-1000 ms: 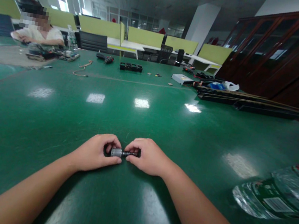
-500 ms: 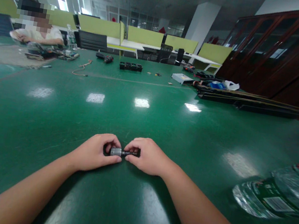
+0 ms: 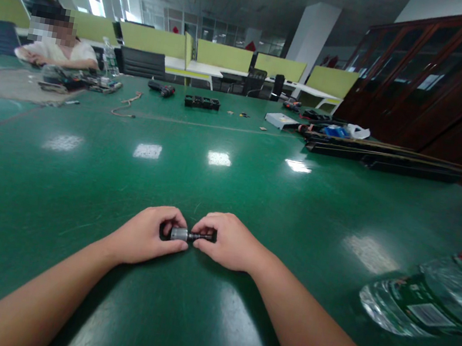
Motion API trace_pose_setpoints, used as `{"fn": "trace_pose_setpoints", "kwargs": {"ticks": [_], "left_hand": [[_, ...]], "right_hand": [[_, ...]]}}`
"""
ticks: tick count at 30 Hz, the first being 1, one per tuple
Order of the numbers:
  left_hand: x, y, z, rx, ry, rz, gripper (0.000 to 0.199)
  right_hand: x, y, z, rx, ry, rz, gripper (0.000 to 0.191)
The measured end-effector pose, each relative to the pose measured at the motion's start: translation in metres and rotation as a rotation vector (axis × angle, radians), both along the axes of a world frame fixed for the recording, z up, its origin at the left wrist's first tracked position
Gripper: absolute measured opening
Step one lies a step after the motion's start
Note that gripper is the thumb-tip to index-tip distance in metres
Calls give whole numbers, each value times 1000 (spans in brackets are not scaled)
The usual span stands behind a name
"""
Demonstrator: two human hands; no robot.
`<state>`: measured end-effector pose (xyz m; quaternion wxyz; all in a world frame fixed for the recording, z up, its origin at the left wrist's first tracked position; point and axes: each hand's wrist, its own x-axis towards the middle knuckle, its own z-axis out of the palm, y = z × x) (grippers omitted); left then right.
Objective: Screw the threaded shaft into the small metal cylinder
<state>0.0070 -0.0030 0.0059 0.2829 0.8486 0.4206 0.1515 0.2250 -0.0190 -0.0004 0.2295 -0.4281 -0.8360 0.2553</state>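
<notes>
Between my hands, low over the green table (image 3: 210, 187), lies a small silver-grey metal cylinder with a dark end (image 3: 179, 233), held level. From its right side runs a thin dark ridged shaft (image 3: 197, 237). My left hand (image 3: 148, 236) is closed around the cylinder, thumb below and fingers above. The dark shaft is pinched in my right hand (image 3: 230, 241), whose fingers hide part of the shaft's far end. The two hands nearly touch at the fingertips. What kind of part this is, I cannot make out.
A large clear water bottle (image 3: 437, 293) lies at the right. Toward the back are a power drill (image 3: 162, 88), a black block (image 3: 202, 103), a grey box (image 3: 282, 122) and long dark strips (image 3: 385, 158). Across the table at the left sits a person (image 3: 62, 51).
My hands and the metal piece look the same as before. The seated person's head has shifted slightly to the right.
</notes>
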Motion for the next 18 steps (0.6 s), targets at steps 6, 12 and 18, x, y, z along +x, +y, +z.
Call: {"fn": "trace_pose_setpoints", "kwargs": {"ticks": [6, 12, 18], "left_hand": [[0, 0, 0, 2, -2, -3, 26], [1, -1, 1, 2, -7, -3, 25], [1, -1, 1, 0, -4, 2, 25]], "right_hand": [[0, -1, 1, -5, -7, -3, 15], [0, -1, 0, 8, -5, 2, 15], [0, -1, 1, 17, -16, -2, 15]]}}
